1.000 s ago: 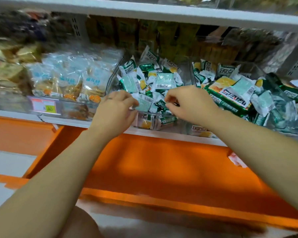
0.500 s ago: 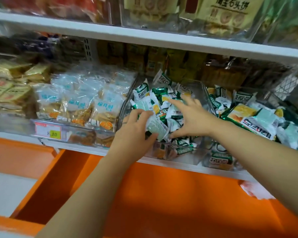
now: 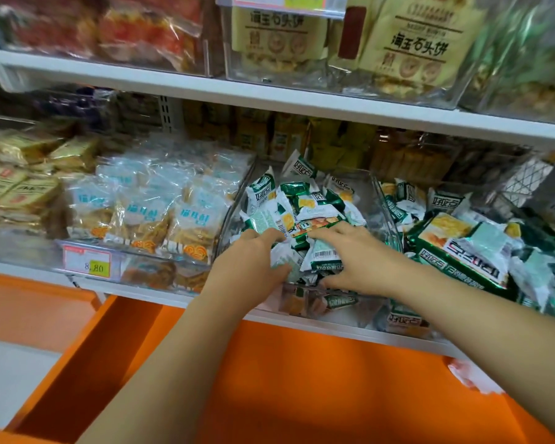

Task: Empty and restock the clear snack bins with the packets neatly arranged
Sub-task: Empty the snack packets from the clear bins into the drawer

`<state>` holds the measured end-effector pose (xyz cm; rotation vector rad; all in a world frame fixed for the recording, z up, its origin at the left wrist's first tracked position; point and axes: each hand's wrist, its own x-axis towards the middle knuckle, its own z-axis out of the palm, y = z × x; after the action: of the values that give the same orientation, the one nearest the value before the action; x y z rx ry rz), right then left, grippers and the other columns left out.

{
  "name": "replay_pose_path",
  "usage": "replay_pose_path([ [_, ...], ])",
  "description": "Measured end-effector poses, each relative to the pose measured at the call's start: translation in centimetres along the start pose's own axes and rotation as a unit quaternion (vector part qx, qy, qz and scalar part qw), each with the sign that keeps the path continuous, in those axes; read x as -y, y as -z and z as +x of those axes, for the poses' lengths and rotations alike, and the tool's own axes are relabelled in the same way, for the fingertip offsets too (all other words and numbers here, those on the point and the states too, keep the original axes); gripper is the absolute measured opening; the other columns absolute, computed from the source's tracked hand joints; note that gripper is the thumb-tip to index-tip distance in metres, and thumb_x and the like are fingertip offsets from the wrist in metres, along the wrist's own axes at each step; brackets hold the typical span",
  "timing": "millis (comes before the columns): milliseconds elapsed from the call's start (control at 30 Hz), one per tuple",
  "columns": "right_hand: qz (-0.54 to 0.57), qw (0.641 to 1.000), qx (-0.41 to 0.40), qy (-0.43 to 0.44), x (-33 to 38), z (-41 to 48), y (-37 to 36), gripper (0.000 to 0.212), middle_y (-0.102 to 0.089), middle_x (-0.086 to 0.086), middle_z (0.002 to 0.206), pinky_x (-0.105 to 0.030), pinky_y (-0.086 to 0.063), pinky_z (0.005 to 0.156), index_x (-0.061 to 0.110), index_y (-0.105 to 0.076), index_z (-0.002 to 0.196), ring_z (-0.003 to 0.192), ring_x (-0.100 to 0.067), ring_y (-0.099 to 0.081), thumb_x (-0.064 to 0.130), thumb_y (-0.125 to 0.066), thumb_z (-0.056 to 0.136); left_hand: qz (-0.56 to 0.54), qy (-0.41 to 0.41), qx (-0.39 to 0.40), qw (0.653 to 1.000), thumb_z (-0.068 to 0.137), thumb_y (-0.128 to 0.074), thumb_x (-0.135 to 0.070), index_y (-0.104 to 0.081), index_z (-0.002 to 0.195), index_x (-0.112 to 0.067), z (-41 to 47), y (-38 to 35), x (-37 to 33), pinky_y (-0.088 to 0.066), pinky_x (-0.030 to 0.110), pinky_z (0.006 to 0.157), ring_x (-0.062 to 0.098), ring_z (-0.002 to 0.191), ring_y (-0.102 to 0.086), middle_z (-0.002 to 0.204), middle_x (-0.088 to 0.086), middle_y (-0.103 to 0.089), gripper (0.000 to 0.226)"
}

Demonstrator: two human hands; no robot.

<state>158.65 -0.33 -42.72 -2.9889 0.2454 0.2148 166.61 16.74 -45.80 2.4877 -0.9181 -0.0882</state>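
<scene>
Shop shelf [image 3: 141, 291], middle clear bin [image 3: 385, 206]: green packets [image 3: 305, 203] heaped directly beneath both hands, left hand [image 3: 250, 267] pinching some, right hand [image 3: 362, 261] spread flat, equally near.

Arms reach toward 12 o'clock; left grip [image 3: 249, 262] pinches a packet [image 3: 281, 260], right grip [image 3: 359, 261] at its 3 o'clock, splayed flat.

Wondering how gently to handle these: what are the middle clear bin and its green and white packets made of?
The middle clear bin looks like rigid clear plastic, perhaps acrylic: see-through glossy walls that hold a curved edge. The green and white packets look like thin glossy plastic film: creased, with shiny highlights and crimped ends; any foil lining cannot be told.
</scene>
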Motion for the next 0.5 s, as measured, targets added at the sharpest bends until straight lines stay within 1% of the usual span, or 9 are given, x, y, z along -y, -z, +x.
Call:
replay_pose_path([
  [67,0.024,0.999,0.026,0.003,0.0,-0.2,1.2,0.081,-0.036,0.001,0.147,-0.035,-0.036,0.106,0.036,-0.028,0.147,0.132,-0.021,-0.036,0.048,-0.071,0.079,0.0,-0.007,0.007,1.0,0.089,-0.061,-0.041,-0.036,0.141,-0.037,0.0,0.2,0.1,-0.05,0.037,0.082,0.022,0.09,-0.055,0.125,0.005,-0.049,0.057],
  [133,0.083,0.995,0.05,0.01,-0.1,-0.7,3.0,0.07,-0.037,0.008,0.149,-0.016,-0.037,0.098,0.035,-0.04,0.142,0.123,0.0,-0.047,0.05,-0.069,0.08,0.003,-0.012,0.014,1.0,0.089,-0.061,-0.044,-0.035,0.142,-0.037,0.1,0.4,0.0,-0.048,0.034,0.083,0.022,0.098,-0.057,0.127,0.004,-0.048,0.06],
  [200,0.109,0.991,0.072,0.002,-0.5,-0.7,3.9,0.056,-0.048,0.011,0.139,0.004,-0.034,0.063,0.034,-0.048,0.137,0.069,0.027,-0.051,0.042,-0.067,0.085,0.002,-0.013,0.025,1.0,0.089,-0.061,-0.044,-0.038,0.142,-0.034,0.4,0.3,-0.1,-0.045,0.032,0.085,0.022,0.106,-0.056,0.132,0.003,-0.045,0.059],
  [233,0.108,0.991,0.076,-0.007,-0.7,-0.6,4.1,0.054,-0.054,0.012,0.129,0.002,-0.032,0.048,0.033,-0.049,0.137,0.048,0.026,-0.044,0.038,-0.066,0.087,0.003,-0.012,0.027,1.0,0.089,-0.061,-0.043,-0.039,0.142,-0.033,0.5,0.2,-0.1,-0.044,0.032,0.086,0.022,0.109,-0.055,0.134,0.003,-0.044,0.058],
  [267,0.106,0.991,0.078,-0.013,-0.8,-0.4,4.2,0.055,-0.056,0.012,0.125,-0.001,-0.032,0.043,0.033,-0.047,0.138,0.043,0.025,-0.042,0.037,-0.066,0.087,0.005,-0.012,0.027,1.0,0.089,-0.062,-0.042,-0.04,0.141,-0.031,0.7,0.2,-0.3,-0.044,0.033,0.087,0.023,0.11,-0.055,0.135,0.003,-0.043,0.057],
  [333,0.101,0.991,0.092,-0.002,-1.0,-0.2,4.1,0.063,-0.043,0.006,0.144,-0.003,-0.039,0.064,0.035,-0.042,0.141,0.073,0.026,-0.053,0.043,-0.067,0.084,0.008,-0.014,0.028,0.999,0.09,-0.062,-0.039,-0.042,0.14,-0.029,0.9,0.1,-0.5,-0.046,0.035,0.087,0.024,0.11,-0.055,0.135,0.004,-0.043,0.056],
  [400,0.082,0.99,0.117,0.002,-1.1,0.1,4.1,0.074,-0.029,0.006,0.154,-0.021,-0.038,0.098,0.034,-0.036,0.144,0.126,-0.001,-0.045,0.05,-0.068,0.08,0.011,-0.017,0.026,0.999,0.09,-0.062,-0.039,-0.042,0.14,-0.028,1.0,0.0,-0.7,-0.046,0.035,0.085,0.024,0.108,-0.055,0.135,0.004,-0.043,0.055],
  [467,0.065,0.984,0.162,-0.017,-1.0,0.5,4.1,0.084,-0.024,0.007,0.156,-0.033,-0.037,0.107,0.034,-0.031,0.146,0.136,-0.019,-0.036,0.054,-0.071,0.075,0.005,-0.02,0.022,1.0,0.091,-0.061,-0.04,-0.042,0.14,-0.028,0.8,-0.2,-0.5,-0.046,0.033,0.085,0.023,0.107,-0.056,0.135,0.003,-0.043,0.054],
  [500,0.075,0.979,0.186,-0.031,-1.0,0.8,4.2,0.088,-0.02,0.006,0.157,-0.037,-0.045,0.102,0.036,-0.029,0.146,0.134,-0.023,-0.039,0.054,-0.073,0.073,-0.004,-0.021,0.019,1.0,0.091,-0.06,-0.041,-0.041,0.14,-0.029,0.7,-0.2,-0.4,-0.047,0.033,0.086,0.022,0.107,-0.056,0.135,0.002,-0.043,0.054],
])
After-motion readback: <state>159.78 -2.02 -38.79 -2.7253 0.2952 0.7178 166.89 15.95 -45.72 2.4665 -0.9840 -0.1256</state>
